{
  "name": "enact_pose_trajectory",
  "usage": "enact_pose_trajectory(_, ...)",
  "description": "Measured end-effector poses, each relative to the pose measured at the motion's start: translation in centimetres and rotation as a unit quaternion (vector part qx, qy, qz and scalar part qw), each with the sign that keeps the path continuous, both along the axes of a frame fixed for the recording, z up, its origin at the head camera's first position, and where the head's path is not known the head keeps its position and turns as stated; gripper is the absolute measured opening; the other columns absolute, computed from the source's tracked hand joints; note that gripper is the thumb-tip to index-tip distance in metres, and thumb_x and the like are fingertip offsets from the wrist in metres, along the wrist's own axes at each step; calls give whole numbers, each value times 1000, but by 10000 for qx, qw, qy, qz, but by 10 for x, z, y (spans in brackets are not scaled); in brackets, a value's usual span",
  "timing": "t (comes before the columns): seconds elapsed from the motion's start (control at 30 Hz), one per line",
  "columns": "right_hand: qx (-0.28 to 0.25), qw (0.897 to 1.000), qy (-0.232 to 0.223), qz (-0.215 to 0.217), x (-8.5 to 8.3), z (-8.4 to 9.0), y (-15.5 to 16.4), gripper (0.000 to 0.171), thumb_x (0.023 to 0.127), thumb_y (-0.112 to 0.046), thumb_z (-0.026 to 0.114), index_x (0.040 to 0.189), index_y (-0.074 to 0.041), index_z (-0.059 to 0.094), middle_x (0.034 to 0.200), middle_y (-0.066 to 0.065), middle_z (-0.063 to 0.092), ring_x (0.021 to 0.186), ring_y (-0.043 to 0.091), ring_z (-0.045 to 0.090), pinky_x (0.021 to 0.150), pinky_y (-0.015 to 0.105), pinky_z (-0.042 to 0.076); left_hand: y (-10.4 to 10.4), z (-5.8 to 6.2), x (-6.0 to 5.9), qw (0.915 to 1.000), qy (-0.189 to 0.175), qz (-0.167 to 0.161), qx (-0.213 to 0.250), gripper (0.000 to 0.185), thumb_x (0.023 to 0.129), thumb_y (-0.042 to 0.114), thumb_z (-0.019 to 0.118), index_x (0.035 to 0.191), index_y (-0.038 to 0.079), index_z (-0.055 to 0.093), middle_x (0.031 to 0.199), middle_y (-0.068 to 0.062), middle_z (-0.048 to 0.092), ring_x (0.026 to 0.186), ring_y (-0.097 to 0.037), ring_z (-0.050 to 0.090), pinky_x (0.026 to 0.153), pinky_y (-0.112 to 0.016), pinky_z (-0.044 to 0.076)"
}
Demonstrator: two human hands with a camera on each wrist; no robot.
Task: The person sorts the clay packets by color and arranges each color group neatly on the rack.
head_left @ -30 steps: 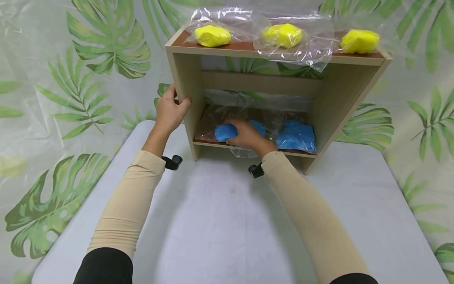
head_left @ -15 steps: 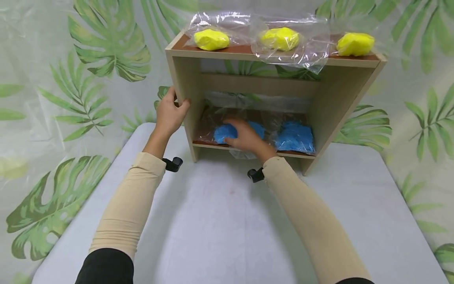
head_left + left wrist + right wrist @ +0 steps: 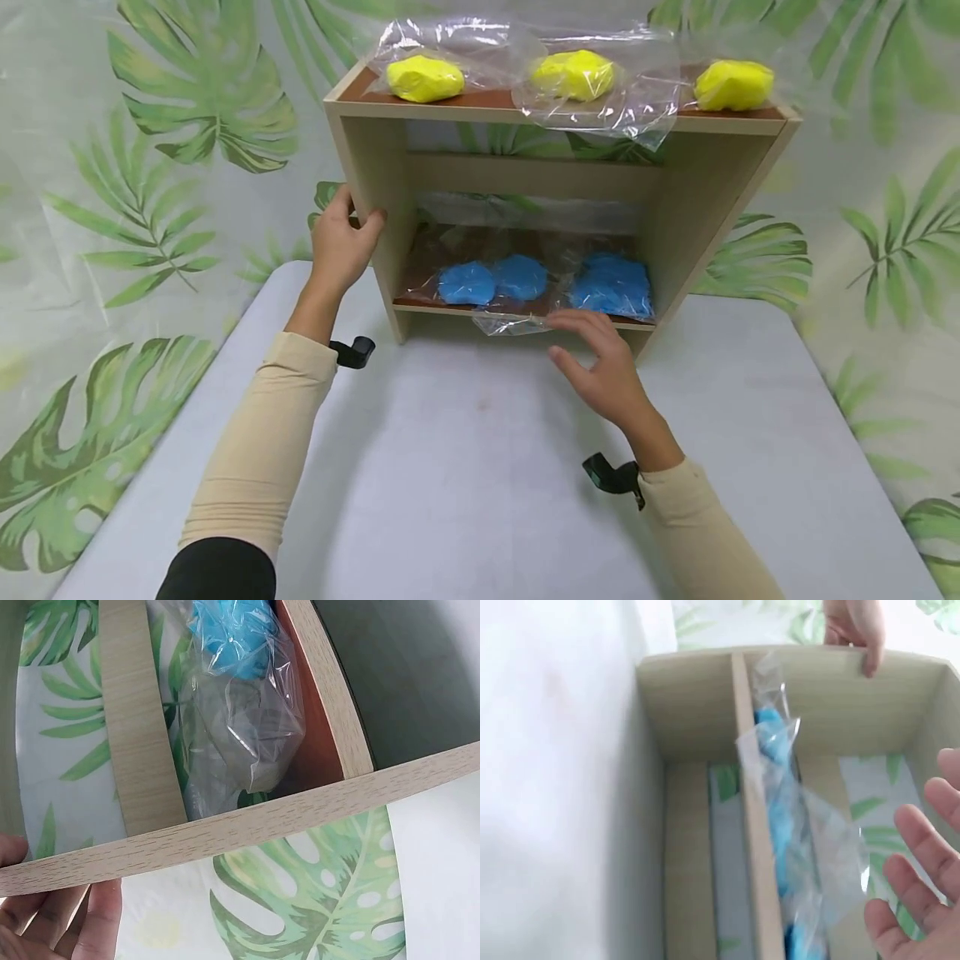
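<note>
A small wooden shelf unit [image 3: 375, 208] stands at the back of the white table [image 3: 465, 483]. My left hand [image 3: 341, 242] grips its left side panel [image 3: 225, 829], thumb on the front edge. My right hand [image 3: 600, 367] hovers open over the table just in front of the lower shelf, fingers spread [image 3: 915, 892], holding nothing. On the lower shelf lie blue clay lumps [image 3: 491, 281] in clear plastic bags [image 3: 780, 795], with another blue lump [image 3: 611, 287] to the right. The bag's edge [image 3: 510, 323] hangs over the shelf front.
Three yellow clay lumps in clear bags lie on the shelf top: left [image 3: 423, 77], middle [image 3: 573, 75], right [image 3: 733, 85]. A leaf-patterned plastic curtain [image 3: 150, 167] hangs behind and around the table.
My right hand has let go of the blue clay bag and drawn back out of the lower shelf toward me. The left hand keeps its grip on the side panel.
</note>
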State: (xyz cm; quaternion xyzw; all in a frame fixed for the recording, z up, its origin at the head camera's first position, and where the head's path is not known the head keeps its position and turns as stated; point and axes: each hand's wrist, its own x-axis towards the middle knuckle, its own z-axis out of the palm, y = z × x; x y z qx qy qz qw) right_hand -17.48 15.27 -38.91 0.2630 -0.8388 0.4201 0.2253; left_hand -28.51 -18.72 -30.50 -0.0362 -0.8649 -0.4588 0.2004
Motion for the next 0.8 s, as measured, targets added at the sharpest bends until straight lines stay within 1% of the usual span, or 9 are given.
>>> enact_pose_trajectory(0.1,66,9996,-45,-287,15,-10,17,34,85,-1,72,118,-7,68,123,9,68,122,25,53,104,32,39,1,0,1,10000,9,-4,20,47,96,32,52,138,12,50,134,-12,62,112,-30,68,89,-45,56)
enact_pose_trajectory(0.2,102,9988,-98,-474,22,-17,30,34,84,2,70,118,-6,68,121,10,68,120,24,53,100,24,38,2,-1,0,10000,-2,16,85,46,95,32,52,138,14,51,133,-11,62,111,-29,68,88,-43,56)
enact_pose_trajectory(0.4,99,9980,-270,-556,21,-21,36,33,86,1,69,119,-4,68,123,10,67,121,21,53,100,22,38,1,-4,-1,9998,11,96,184,43,94,34,52,133,15,54,131,-8,65,108,-26,70,82,-35,55)
enact_pose_trajectory(0.47,91,9983,-215,-540,20,-20,37,33,86,2,69,118,-3,68,122,11,67,121,24,53,100,24,39,1,-5,-2,9998,10,53,214,43,94,33,52,133,14,55,132,-9,65,109,-27,70,82,-36,55)
enact_pose_trajectory(0.53,147,9986,-130,-496,17,-17,36,34,85,2,70,119,-2,67,122,12,67,121,27,53,100,30,40,2,-5,-2,9997,-128,-43,213,45,94,31,53,136,13,52,135,-11,63,112,-29,69,86,-40,56)
enact_pose_trajectory(0.63,420,9981,19,-457,13,-10,37,38,83,2,71,121,-1,65,124,15,65,122,33,52,101,44,39,3,-8,4,9972,-706,-256,-18,55,96,32,53,145,11,41,144,-15,54,124,-34,61,96,-48,53)
enact_pose_trajectory(0.73,826,9950,179,-539,8,-1,38,41,83,-1,71,124,1,62,127,20,62,123,38,50,103,55,37,10,-18,20,9901,-1335,-320,-305,66,97,35,52,153,10,27,154,-17,42,137,-39,48,107,-55,44)
enact_pose_trajectory(0.77,964,9932,247,-606,6,1,39,42,83,-2,71,124,2,62,127,21,61,123,39,50,103,58,37,15,-24,28,9893,-1392,-216,-372,69,97,37,52,154,8,26,156,-18,40,140,-40,44,110,-56,41)
enact_pose_trajectory(0.8,1087,9912,315,-685,5,4,40,43,83,-3,71,125,3,61,128,23,60,124,41,50,104,59,36,20,-31,35,9901,-1347,-80,-388,70,97,37,52,154,7,25,157,-19,38,142,-41,40,112,-57,38)
